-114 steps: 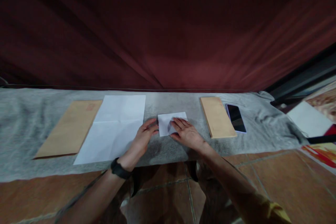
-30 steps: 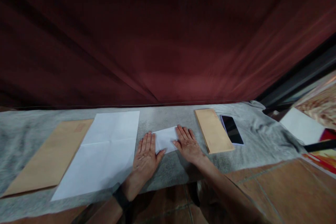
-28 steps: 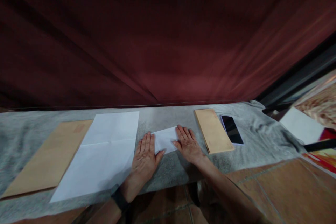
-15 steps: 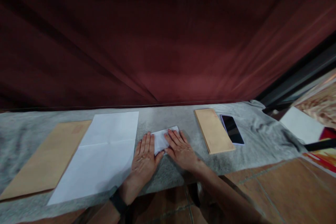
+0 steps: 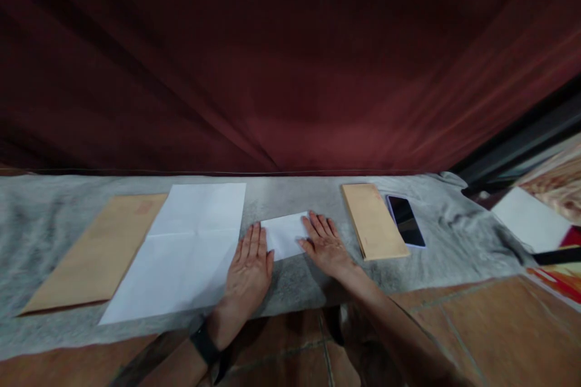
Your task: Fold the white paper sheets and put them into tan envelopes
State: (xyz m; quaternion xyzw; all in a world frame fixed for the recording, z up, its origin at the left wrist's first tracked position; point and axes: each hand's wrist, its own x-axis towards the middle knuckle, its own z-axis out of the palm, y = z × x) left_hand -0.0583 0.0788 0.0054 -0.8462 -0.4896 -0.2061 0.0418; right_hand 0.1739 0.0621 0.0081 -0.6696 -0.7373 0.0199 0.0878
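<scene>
A small folded white paper [image 5: 285,236] lies flat on the grey cloth between my hands. My left hand [image 5: 249,263] rests palm down at its left end, fingers stretched out and pointing away from me. On its right end my right hand [image 5: 327,248] lies flat, fingers a little spread and the thumb toward the paper. Neither hand grips anything. Left of my left hand is a larger white sheet [image 5: 190,260] with crease lines across it.
A big brown envelope [image 5: 95,254] lies partly under the white sheet. To the right are smaller brown envelopes [image 5: 374,221] and a phone [image 5: 406,221]. A dark red curtain [image 5: 290,72] hangs behind the grey cloth [image 5: 299,284]; floor tiles [image 5: 490,320] show in front.
My hands have moved apart along the folded paper, the right one outward to the right, so more of the paper shows. The view has shifted slightly.
</scene>
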